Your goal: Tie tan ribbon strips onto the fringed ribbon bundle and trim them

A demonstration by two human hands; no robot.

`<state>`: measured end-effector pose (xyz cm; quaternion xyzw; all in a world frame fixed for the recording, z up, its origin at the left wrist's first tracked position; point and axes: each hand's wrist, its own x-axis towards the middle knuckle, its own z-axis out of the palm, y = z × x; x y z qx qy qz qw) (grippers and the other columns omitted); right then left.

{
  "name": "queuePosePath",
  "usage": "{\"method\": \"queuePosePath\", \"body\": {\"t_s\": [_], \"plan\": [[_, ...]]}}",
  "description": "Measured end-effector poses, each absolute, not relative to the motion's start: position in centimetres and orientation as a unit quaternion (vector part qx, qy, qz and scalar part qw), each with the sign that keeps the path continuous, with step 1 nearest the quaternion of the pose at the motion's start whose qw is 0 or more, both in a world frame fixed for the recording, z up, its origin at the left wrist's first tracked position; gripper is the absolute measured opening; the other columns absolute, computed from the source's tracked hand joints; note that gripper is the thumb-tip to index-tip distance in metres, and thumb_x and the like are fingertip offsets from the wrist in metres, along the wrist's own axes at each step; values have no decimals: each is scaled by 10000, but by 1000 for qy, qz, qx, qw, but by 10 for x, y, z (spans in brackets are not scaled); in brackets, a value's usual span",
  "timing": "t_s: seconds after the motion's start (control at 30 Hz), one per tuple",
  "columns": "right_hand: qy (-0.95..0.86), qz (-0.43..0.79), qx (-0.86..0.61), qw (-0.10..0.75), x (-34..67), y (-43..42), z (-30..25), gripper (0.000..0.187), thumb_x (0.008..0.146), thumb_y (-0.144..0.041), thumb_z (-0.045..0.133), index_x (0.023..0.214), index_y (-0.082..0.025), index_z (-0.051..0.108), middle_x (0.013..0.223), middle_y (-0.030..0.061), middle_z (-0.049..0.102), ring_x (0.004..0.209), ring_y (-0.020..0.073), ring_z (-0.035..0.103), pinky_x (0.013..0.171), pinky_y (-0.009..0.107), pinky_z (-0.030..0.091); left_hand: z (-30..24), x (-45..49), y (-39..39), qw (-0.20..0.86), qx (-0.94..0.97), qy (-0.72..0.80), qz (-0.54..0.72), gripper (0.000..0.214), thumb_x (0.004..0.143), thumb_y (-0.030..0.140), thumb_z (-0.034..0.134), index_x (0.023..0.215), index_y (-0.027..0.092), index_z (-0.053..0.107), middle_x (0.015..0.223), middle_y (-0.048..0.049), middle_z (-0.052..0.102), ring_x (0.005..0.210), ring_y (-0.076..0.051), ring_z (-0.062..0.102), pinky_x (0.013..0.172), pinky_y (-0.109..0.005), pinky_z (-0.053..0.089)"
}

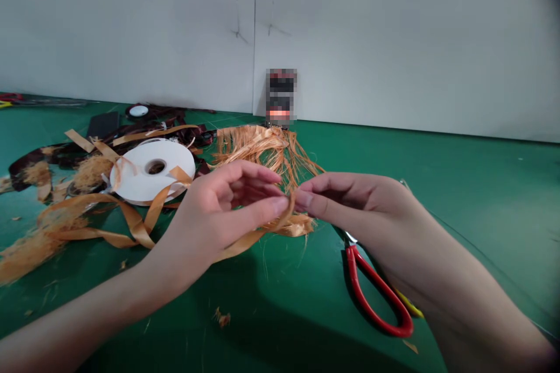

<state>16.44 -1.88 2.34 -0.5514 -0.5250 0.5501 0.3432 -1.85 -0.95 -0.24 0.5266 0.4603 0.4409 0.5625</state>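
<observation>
Between my two hands is a gold satin ribbon (240, 245), its edge frayed into loose threads. My left hand (210, 204) has its thumb against the ribbon, with the other fingers curled behind. On the other side, my right hand (367, 201) pinches the ribbon's threads between thumb and forefinger. The fingertips of both hands almost meet. Past them lies a frayed gold fringe (254, 140) with long loose strands. Scissors with red handles (354, 274) lie under my right hand, their blades mostly hidden.
A white ribbon spool (131, 175) lies at the left amid looped gold ribbon (100, 236), fluffy thread clumps (91, 173) and dark ribbon (26, 166). A blurred upright object (281, 96) leans on the white wall (394, 41). Thread scraps (222, 319) dot the green table (175, 338).
</observation>
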Motion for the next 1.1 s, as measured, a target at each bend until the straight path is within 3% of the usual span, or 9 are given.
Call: {"method": "queuePosePath", "body": {"t_s": [0.23, 0.4, 0.57, 0.77, 1.1], "plan": [[-547, 525, -548, 353, 162, -18, 23, 110, 795, -339, 711, 751, -255, 766, 771, -20, 747, 754, 114, 664, 665, 196, 506, 1, -15, -14, 569, 536, 461, 421, 349, 640, 331, 867, 935, 265, 693, 837, 40, 730, 752, -110, 678, 640, -144, 547], [-564, 486, -562, 360, 159, -18, 23, 115, 775, -328, 719, 751, -229, 772, 760, 4, 762, 733, 139, 688, 615, 208, 525, -7, -18, -9, 565, 532, 471, 419, 189, 726, 262, 817, 873, 240, 701, 794, 54, 720, 764, -80, 669, 696, -123, 536], [-591, 400, -588, 381, 163, -18, 21, 197, 816, -385, 653, 769, -243, 782, 790, 18, 774, 732, 153, 699, 500, 196, 484, -9, -20, -6, 588, 476, 489, 434, 243, 678, 277, 856, 879, 257, 722, 770, 74, 699, 764, -62, 655, 688, -99, 522], [-605, 411, -566, 381, 160, -20, 24, 118, 785, -296, 672, 749, -236, 767, 716, -22, 765, 701, 118, 711, 596, 156, 548, -6, -19, -8, 644, 428, 461, 436, 169, 708, 224, 832, 833, 222, 719, 749, 54, 719, 736, -71, 677, 706, -135, 534], [-632, 378, -588, 335, 156, -21, 25, 138, 777, -226, 637, 739, -242, 769, 696, -40, 766, 641, 94, 690, 557, 132, 520, -5, -17, -7, 653, 456, 433, 421, 74, 754, 201, 788, 725, 211, 721, 710, 64, 664, 695, -48, 621, 652, -104, 495]]}}
